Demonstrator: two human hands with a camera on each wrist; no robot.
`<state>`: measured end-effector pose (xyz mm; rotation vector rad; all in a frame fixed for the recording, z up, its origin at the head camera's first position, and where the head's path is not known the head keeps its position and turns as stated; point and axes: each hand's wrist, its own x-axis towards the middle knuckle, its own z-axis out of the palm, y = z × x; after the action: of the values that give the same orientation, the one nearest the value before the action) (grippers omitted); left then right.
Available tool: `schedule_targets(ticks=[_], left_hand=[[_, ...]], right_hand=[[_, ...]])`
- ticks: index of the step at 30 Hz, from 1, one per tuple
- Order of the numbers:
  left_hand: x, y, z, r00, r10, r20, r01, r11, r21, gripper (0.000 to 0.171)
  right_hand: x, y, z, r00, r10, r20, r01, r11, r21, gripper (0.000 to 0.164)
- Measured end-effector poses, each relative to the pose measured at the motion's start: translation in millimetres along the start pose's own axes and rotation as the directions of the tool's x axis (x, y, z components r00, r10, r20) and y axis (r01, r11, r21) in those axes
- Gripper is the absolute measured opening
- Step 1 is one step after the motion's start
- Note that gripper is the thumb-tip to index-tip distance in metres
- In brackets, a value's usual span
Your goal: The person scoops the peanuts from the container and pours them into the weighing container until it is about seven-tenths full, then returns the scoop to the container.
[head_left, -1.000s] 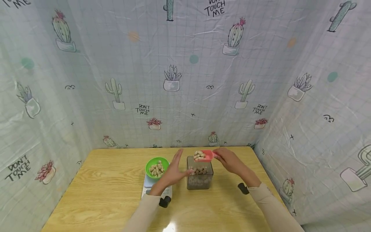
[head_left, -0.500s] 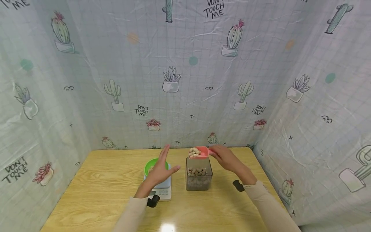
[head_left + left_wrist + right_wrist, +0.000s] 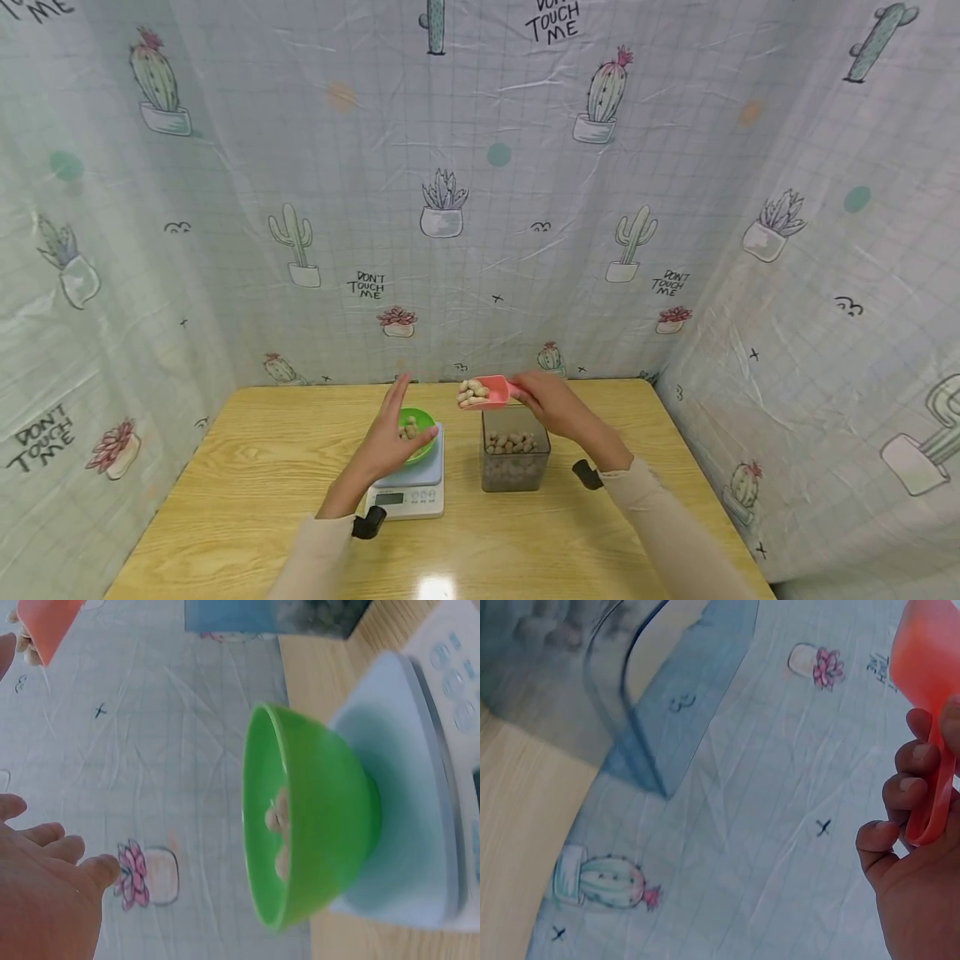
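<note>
My right hand (image 3: 551, 404) grips the handle of a pink scoop (image 3: 497, 392), fingers curled round it in the right wrist view. Peanuts in the shell (image 3: 472, 392) fill the front of the scoop, which hangs above the left rim of a clear grey bin (image 3: 514, 475). More peanuts lie in that bin. My left hand (image 3: 382, 450) is held over the left side of a green bowl (image 3: 330, 817), fingers straight, thumb spread, holding nothing. Some peanuts (image 3: 281, 817) sit inside the bowl, partly hidden by the hand in the head view. Under the bowl is a white kitchen scale (image 3: 427, 498).
All this stands on a light wooden table (image 3: 247, 500), near its back edge. A cactus-print curtain (image 3: 480, 250) hangs behind and along both sides. The scale and the bin stand side by side with a narrow gap between.
The right hand has carried the loaded scoop left, from over the bin towards the bowl. My left hand has moved left from beside the bin to over the bowl, uncovering the scale's display.
</note>
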<state>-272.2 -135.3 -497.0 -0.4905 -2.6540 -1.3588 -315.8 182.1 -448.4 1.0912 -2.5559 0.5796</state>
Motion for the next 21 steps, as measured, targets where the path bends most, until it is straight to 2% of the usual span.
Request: schedule_targets(ticks=[11, 17, 21], left_hand=[[-13.0, -28.5, -16.5, 0.999, -0.046, -0.004, 0.047, 0.998, 0.039, 0.104], [-18.3, -47.9, -14.8, 0.995, -0.090, 0.042, 0.088, 0.995, 0.052, 0.109], [-21.8, -60.7, -10.3, 0.987, -0.141, 0.076, 0.139, 0.990, 0.035, 0.113]], right_hand=[[23, -15, 29, 0.998, -0.030, 0.047, 0.029, 0.999, 0.016, 0.024], [32, -27, 46, 0.994, -0.020, 0.103, 0.022, 1.000, -0.022, 0.026], [36, -34, 54, 0.986, 0.026, 0.163, -0.025, 1.000, -0.006, 0.029]])
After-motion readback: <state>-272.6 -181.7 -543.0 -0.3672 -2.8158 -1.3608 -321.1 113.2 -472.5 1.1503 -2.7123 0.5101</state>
